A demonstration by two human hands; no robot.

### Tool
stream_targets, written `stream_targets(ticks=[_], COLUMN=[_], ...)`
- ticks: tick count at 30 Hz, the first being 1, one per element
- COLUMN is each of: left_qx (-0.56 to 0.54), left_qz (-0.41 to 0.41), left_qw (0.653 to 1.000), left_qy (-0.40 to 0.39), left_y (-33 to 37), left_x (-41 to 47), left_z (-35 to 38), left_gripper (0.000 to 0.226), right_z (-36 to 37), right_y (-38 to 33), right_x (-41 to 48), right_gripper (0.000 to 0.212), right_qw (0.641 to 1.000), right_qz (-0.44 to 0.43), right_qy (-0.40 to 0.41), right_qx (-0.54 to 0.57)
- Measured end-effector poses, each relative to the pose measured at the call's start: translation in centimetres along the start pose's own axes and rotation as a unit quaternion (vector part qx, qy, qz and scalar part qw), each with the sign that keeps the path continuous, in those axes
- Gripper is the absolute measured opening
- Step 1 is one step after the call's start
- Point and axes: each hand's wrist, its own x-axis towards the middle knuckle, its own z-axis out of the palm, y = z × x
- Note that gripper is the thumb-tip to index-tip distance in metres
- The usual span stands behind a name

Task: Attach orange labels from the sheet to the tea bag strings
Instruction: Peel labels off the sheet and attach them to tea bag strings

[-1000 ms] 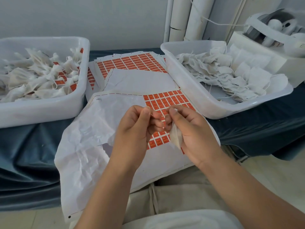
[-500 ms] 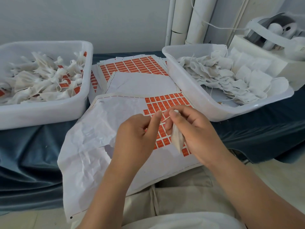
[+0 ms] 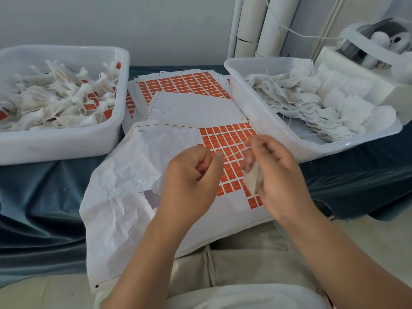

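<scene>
**A:** Fingers [image 3: 217, 160] of the left hand [image 3: 189, 177] are curled, pinching the string [image 3: 233, 153]. What's the right hand [image 3: 278, 175] doing?

**B:** It's wrapped round the tea bag [image 3: 252, 178], with the string stretched between both hands, just over the label sheet [image 3: 227, 139]. 2 tubs: the left tub [image 3: 66, 148] has labelled bags, the right tub [image 3: 267, 126] plain ones.

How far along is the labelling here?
Done: orange-tagged white tea bags lie in the left white plastic bin. In hand: the right hand grips one tea bag; the left hand pinches its thin string. Left: untagged white bags heaped in the right plastic bin, orange labels on the paper sheet.
</scene>
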Motion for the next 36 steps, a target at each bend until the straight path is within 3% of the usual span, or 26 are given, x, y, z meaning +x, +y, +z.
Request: stream_targets(ticks=[3, 5, 6, 8, 10, 12, 15, 20, 25, 29, 33, 36], left_qx=[0.023, 0.111, 0.157, 0.21, 0.272, 0.322, 0.349, 0.308, 0.264, 0.23, 0.273, 0.29], left_qz=[-0.022, -0.001, 0.033, 0.094, 0.121, 0.134, 0.148, 0.122, 0.06, 0.013, 0.061, 0.066], left_qw=[0.997, 0.984, 0.971, 0.939, 0.904, 0.887, 0.888, 0.92, 0.947, 0.964, 0.948, 0.943], left_qy=[-0.07, -0.137, -0.176, -0.257, -0.307, -0.303, -0.262, -0.21, -0.17, -0.135, -0.151, -0.151], left_y=[-0.4, -1.1, -1.4, -1.8, -2.5, -2.8, -2.6, -2.1, -1.6, -1.8, -2.0, -2.1], left_x=[0.2, 0.0, -0.1, -0.4, -0.9, -1.2, -1.7, -2.1, -2.3, -2.5, -2.5, -2.3], left_z=[0.2, 0.5, 0.7, 1.3, 2.1, 2.8, 4.0, 4.5, 4.9, 5.4, 5.2, 5.2], left_gripper=[0.053, 0.042, 0.031, 0.013, 0.033, 0.049, 0.05, 0.042, 0.033, 0.022, 0.049, 0.045], right_z=[-1.7, -3.0, -3.6, -4.6, -5.4, -6.0, -6.2, -6.0, -6.0, -5.9, -5.4, -5.4], right_y=[0.2, 1.2, 2.0, 3.4, 4.6, 5.4, 5.6, 7.0, 7.8, 8.2, 8.2, 8.3], right_x=[-0.3, -1.8, -3.1, -5.6, -6.7, -6.6, -5.7, -5.6, -5.7, -5.7, -5.9, -5.8], right_gripper=[0.03, 0.034, 0.034, 0.032, 0.03, 0.028, 0.015, 0.013, 0.016, 0.015, 0.012, 0.012], right_qw=[0.98, 0.936, 0.916, 0.893, 0.892, 0.892, 0.9, 0.924, 0.96, 0.969, 0.974, 0.976], right_qz=[0.127, 0.29, 0.357, 0.411, 0.422, 0.445, 0.418, 0.36, 0.277, 0.239, 0.217, 0.202], right_qy=[-0.024, -0.084, -0.12, -0.184, -0.159, -0.08, -0.006, 0.04, 0.032, 0.03, 0.028, 0.03], right_qx=[0.154, 0.181, 0.138, -0.005, -0.038, 0.018, 0.12, 0.126, 0.011, -0.058, -0.057, -0.071])
